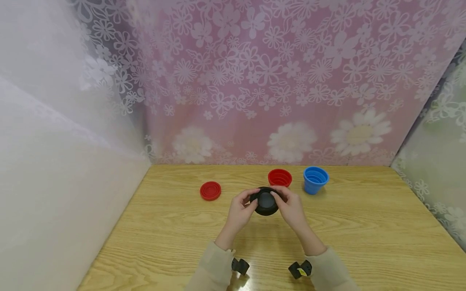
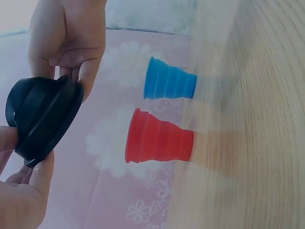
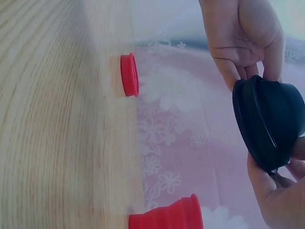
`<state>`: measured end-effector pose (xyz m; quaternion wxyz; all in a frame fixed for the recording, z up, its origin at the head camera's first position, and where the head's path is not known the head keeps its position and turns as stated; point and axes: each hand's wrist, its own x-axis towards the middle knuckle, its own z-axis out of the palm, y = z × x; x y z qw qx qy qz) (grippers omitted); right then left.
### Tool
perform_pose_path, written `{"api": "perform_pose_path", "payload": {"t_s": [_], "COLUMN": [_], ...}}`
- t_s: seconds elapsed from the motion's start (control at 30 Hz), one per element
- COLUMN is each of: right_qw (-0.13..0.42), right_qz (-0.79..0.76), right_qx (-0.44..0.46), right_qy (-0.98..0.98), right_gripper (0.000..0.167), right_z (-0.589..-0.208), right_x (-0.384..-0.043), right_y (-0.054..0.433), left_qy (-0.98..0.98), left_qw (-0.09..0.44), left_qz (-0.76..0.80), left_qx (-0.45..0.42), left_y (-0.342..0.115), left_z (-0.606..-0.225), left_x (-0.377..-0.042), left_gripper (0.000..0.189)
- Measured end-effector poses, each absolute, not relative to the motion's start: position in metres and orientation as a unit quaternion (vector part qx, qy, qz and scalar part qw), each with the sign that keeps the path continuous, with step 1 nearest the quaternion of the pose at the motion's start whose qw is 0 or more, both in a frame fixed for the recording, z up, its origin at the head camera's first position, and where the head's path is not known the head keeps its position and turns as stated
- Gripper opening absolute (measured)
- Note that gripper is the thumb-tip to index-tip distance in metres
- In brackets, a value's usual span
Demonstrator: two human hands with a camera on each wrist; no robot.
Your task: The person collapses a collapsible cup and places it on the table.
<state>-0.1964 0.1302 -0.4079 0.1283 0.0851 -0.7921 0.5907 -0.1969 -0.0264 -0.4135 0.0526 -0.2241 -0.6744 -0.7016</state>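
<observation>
Both hands hold a black collapsible cup (image 1: 266,209) up over the middle of the table. It is partly folded and tilted, with its narrow end towards me and its wide rim facing down and away, as the left wrist view shows. My left hand (image 1: 239,210) pinches its left side, thumb on the near face and fingers at the rim. On the other side my right hand (image 1: 293,209) grips it the same way. Just beyond the hands stands an expanded red cup (image 2: 157,138), its lower part hidden in the head view.
An expanded blue cup (image 1: 314,184) stands right of the red one, mouth up. Far left on the wooden table (image 1: 174,234) lies a flat, folded red cup (image 1: 210,190). A pink flowered curtain (image 1: 233,97) closes off the back, and a pale wall (image 1: 73,169) borders the left.
</observation>
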Motion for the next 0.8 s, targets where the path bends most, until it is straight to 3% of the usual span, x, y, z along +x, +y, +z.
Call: {"api": "perform_pose_path", "payload": {"t_s": [0.37, 0.8], "right_qw": [-0.011, -0.002], "right_qz": [0.730, 0.729], "right_qx": [0.211, 0.201], "right_qy": [-0.650, -0.654], "right_gripper": [0.040, 0.044], "right_z": [-0.424, -0.422], "right_x": [-0.202, -0.199], "right_y": [0.146, 0.146], "left_qy": [-0.633, -0.607], "left_qw": [0.082, 0.020], "left_qz": [-0.755, -0.783], "left_qx": [-0.152, -0.136], "left_y": [-0.025, -0.026], "left_z": [-0.414, -0.412], "left_x": [-0.202, -0.203], "left_gripper": [0.023, 0.026]}}
